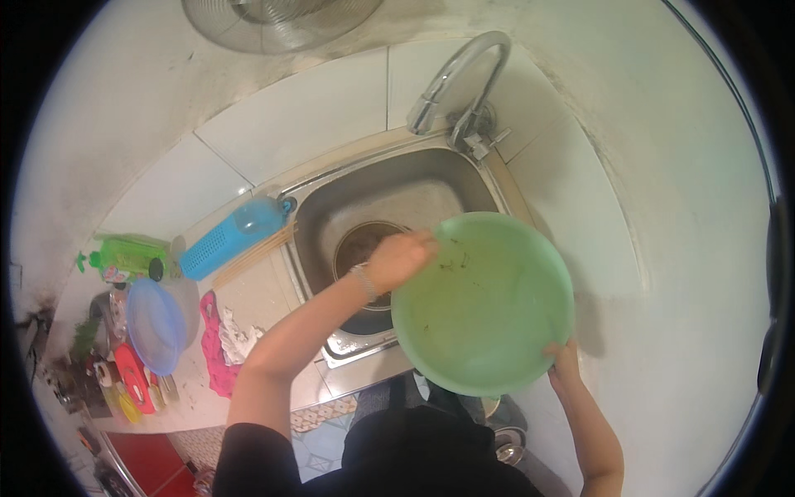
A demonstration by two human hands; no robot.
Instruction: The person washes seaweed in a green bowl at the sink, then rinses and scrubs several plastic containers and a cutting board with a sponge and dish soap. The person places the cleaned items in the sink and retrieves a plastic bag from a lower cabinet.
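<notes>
A large green plastic basin (497, 310) is tilted over the right front of the steel sink (428, 192), with small dark scraps stuck to its inside. On the basin's lower right rim my right hand (564, 360) is closed, thumb over the edge. My left hand (402, 258), with a metal watch band at the wrist, is at the upper left rim; its fingers are blurred, so whether they grip anything is unclear. Beneath it in the sink lies a round strainer or pan (363, 248), partly hidden by hand and basin. The chrome faucet (459, 81) arches above the sink's back right.
Left of the sink are a blue perforated basket (230, 239), wooden chopsticks (254, 255), a pink cloth (217, 348), a green pump bottle (130, 258) and a blue plastic bowl (155, 326). A tiled wall (553, 161) rises close on the right. A fan (279, 18) hangs above.
</notes>
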